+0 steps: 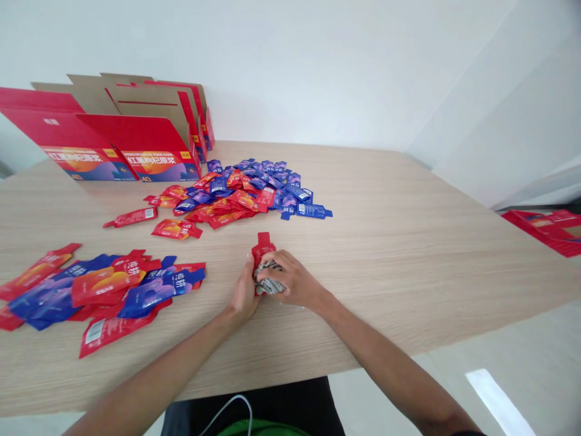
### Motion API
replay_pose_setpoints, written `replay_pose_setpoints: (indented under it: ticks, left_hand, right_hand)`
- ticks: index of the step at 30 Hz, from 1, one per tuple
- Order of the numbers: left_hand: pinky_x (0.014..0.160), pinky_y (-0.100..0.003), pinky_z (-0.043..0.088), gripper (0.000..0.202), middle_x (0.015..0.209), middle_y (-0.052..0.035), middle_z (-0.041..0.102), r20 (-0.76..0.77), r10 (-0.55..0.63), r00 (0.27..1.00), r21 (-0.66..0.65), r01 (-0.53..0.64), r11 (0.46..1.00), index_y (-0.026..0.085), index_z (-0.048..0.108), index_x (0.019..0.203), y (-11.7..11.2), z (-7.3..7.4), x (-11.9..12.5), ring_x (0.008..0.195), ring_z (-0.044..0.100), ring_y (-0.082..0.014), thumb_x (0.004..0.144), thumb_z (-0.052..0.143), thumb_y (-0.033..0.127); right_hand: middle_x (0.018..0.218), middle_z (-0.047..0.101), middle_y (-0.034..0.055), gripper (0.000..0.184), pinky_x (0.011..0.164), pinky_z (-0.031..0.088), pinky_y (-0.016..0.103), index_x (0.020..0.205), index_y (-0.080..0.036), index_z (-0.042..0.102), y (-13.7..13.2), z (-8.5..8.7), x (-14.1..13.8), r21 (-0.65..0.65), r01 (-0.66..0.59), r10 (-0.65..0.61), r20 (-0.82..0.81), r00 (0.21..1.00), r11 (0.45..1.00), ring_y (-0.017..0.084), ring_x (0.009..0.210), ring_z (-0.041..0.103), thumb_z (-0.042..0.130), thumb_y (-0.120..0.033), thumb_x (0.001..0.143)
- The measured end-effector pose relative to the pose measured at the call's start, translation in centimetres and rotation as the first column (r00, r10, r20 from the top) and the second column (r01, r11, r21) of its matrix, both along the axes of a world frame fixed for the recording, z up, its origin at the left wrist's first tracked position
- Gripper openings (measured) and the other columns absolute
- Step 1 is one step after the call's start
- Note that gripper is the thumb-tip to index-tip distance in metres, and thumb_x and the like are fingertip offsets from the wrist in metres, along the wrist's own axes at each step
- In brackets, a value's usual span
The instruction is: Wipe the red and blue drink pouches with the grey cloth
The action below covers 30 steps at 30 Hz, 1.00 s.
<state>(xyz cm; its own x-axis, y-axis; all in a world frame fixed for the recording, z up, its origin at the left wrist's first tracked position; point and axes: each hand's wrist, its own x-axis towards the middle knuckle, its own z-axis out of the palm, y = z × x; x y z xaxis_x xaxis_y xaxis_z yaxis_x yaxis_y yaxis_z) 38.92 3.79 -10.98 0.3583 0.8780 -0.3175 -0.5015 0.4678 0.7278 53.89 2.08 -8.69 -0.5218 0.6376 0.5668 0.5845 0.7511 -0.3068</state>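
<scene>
Two hands clamp sachet stack (264, 266) on edge at table (408, 242) front-centre, braced both sides so it holds together. Left hand (242, 292) grip pressed flat against one side; right hand (293, 281) grip pinching other. Loose sachets (245, 191) behind, second pile (100, 290) left, boxes (118, 142) beyond.

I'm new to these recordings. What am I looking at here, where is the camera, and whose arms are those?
There is no machine here. The single picture comes from a camera worn on a person's head, looking down at their own bare arms. The left hand and right hand together grip a bundle of sachets, with a red one sticking out, on a wooden table. A loose pile of red and blue sachets lies farther back, and a second pile lies at the near left. Red cartons stand open at the back left.
</scene>
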Motion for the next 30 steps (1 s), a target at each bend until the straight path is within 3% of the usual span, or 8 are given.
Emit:
replay_pose_setpoints:
  ticks: [4,10,13,19,22,30]
  left_hand:
    - [0.097,-0.038,0.056,0.056,0.113,-0.0109,0.077,0.037,-0.079,0.996,0.084,0.076,0.994,0.016,0.071,0.108,-0.5,-0.2,0.5,0.117,0.069,-0.0292,0.084,0.067,0.067]
    - [0.109,-0.037,0.047,0.049,0.120,-0.0101,0.076,-0.007,-0.030,1.000,0.172,0.031,0.985,0.018,0.074,0.105,-0.6,-0.9,1.3,0.122,0.065,-0.0277,0.086,0.067,0.063]
    - [0.107,-0.037,0.049,0.049,0.115,-0.0092,0.077,0.028,-0.049,0.998,0.116,0.045,0.992,0.018,0.073,0.103,-0.5,-0.6,1.0,0.121,0.066,-0.0277,0.084,0.070,0.063]
    - [0.085,-0.035,0.060,0.050,0.091,-0.0108,0.078,0.078,-0.035,0.996,-0.044,0.038,0.998,0.014,0.069,0.084,-0.3,0.8,-0.3,0.100,0.074,-0.0282,0.082,0.070,0.064]
    - [0.081,-0.033,0.061,0.050,0.087,-0.0111,0.077,0.091,-0.026,0.996,-0.077,0.033,0.996,0.013,0.068,0.080,-0.4,1.1,-0.5,0.096,0.075,-0.0273,0.084,0.068,0.063]
    - [0.097,-0.033,0.054,0.037,0.106,-0.0099,0.078,0.178,-0.097,0.979,-0.033,0.105,0.994,0.014,0.073,0.097,-1.3,1.6,0.6,0.116,0.068,-0.0267,0.087,0.072,0.050]
  right_hand:
    - [0.118,0.058,0.0081,0.029,0.095,0.051,0.041,0.107,-0.027,0.068,0.0,0.3,0.5,-0.005,0.185,-0.184,-0.135,0.974,0.983,0.026,0.108,0.057,0.069,-0.012,0.082]
    - [0.119,0.056,0.0089,0.031,0.096,0.051,0.044,0.109,-0.027,0.067,-0.1,0.6,0.6,-0.016,0.349,-0.343,-0.234,0.910,0.937,0.028,0.111,0.056,0.067,-0.010,0.082]
    - [0.118,0.056,0.0094,0.031,0.094,0.052,0.042,0.106,-0.025,0.067,-0.2,0.7,0.5,-0.013,0.294,-0.291,-0.206,0.934,0.956,0.027,0.109,0.056,0.066,-0.007,0.081]
    - [0.116,0.062,0.0079,0.022,0.091,0.052,0.038,0.099,-0.024,0.068,-0.4,0.1,-0.3,0.031,-0.035,0.034,0.036,0.999,0.999,0.024,0.103,0.057,0.071,-0.013,0.081]
    - [0.116,0.063,0.0082,0.022,0.088,0.052,0.038,0.100,-0.025,0.070,-0.5,0.0,-0.6,0.077,-0.073,0.067,0.078,0.995,0.994,0.024,0.100,0.057,0.073,-0.014,0.081]
    - [0.119,0.059,0.0088,0.028,0.094,0.051,0.041,0.106,-0.026,0.068,-0.9,1.0,0.0,0.071,0.259,-0.246,-0.156,0.957,0.963,0.026,0.109,0.057,0.069,-0.011,0.083]
